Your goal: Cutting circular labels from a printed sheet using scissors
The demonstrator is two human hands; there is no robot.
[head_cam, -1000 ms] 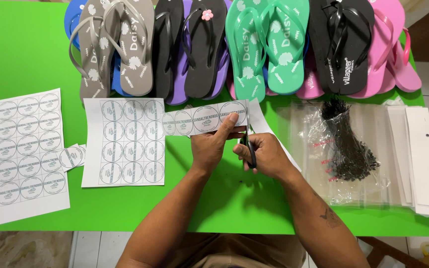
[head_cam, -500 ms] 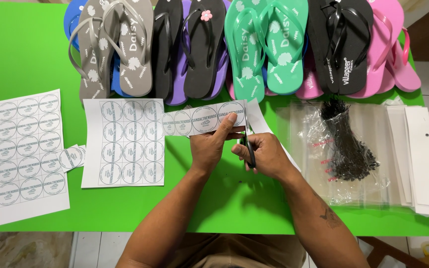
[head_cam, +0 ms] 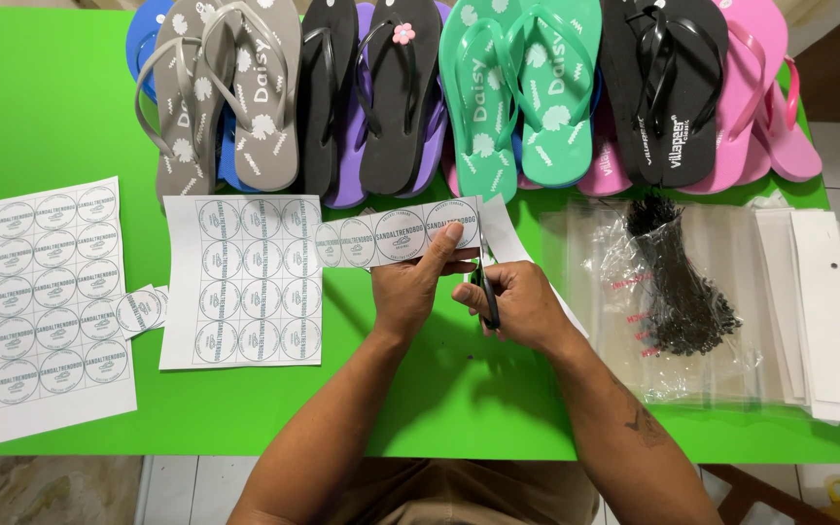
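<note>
Strip (head_cam: 396, 236) of round labels, thin, light and floppy, hangs mid-table, pinched at its right end by the left hand (head_cam: 418, 282) near the cut, while the right hand (head_cam: 517, 301) grips the scissors (head_cam: 487, 292).

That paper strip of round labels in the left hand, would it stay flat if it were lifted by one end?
Probably not. The strip is thin paper, long and narrow, so it would likely droop past the left hand. It looks very light and could shift when brushed.
</note>
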